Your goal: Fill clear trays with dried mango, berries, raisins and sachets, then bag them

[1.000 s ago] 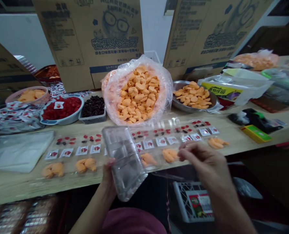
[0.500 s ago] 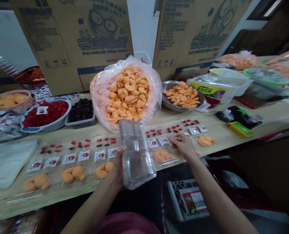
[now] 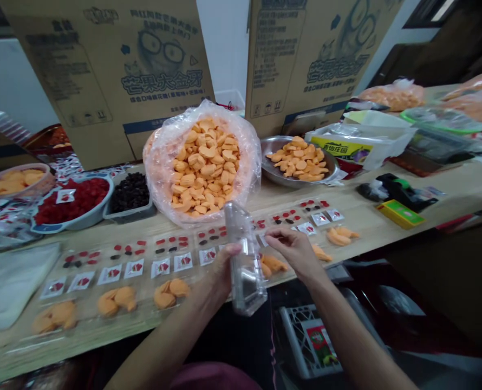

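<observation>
My left hand (image 3: 221, 268) is closed around clear plastic trays (image 3: 247, 271), apparently nested, held tilted above the table's front edge. To their right, my right hand (image 3: 293, 252) has its thumb and fingers drawn together; whether anything lies between them I cannot make out. Below both hands runs a row of clear trays, each with red and dark dried fruit pieces (image 3: 170, 244), white sachets (image 3: 183, 261) and orange curved pieces (image 3: 171, 291). My right hand and the held trays hide part of this row.
Behind the row stand an open plastic bag (image 3: 154, 179) of orange pieces, a metal bowl (image 3: 271, 176), a dark fruit tub (image 3: 131, 215) and a red fruit basin (image 3: 105, 203). Large cartons (image 3: 98, 70) rise behind. A yellow-green box (image 3: 400, 214) lies right.
The held trays have turned more edge-on and shifted right in view. My right hand has moved left, closer to them. Another filled tray now shows beside my left hand.
</observation>
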Motion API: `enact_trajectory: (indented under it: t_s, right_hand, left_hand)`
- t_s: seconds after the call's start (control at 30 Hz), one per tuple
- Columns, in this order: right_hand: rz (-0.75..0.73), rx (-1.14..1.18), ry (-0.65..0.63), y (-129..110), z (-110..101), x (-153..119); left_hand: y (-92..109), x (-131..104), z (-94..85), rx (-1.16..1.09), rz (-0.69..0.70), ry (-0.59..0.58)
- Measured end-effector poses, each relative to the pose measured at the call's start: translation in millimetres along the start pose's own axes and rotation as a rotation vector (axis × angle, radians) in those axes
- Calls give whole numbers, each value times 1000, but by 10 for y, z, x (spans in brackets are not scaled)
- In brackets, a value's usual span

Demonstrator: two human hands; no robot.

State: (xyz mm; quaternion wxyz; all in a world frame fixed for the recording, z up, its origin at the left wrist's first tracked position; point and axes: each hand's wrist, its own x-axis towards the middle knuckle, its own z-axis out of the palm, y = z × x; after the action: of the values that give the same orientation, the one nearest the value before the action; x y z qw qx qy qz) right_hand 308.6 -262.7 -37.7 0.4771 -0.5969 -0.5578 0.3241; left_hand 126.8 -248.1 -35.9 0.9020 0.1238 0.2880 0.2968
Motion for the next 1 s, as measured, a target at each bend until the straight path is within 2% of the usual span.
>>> enact_trajectory:
  t_s: [0.1,0.2,0.3,0.57,0.73,0.9,1.0]
  right_hand:
    - [32,406,-124,-350,86,-19]
    - [29,470,-178,-536,161,-33]
    - [25,462,-170,-535,189,-42]
    - [27,457,-156,-426,142,-76]
    - [38,435,-181,-483,93,-82]
    - [34,380,-213,-555,66,-68]
    - [49,438,-213,-554,66,-58]
  left_hand:
    - [-76,29,61,37,-7,-40]
    - [-143,53,119,48,-7,-68]
    - [-180,60,160,45,29,-66]
    - [-197,51,235,38,-33,-54]
    - [-207,60,288,64,-23,-75]
    - [-206,60,332,112,71,-78]
    - [-216,58,307,74,46,-47]
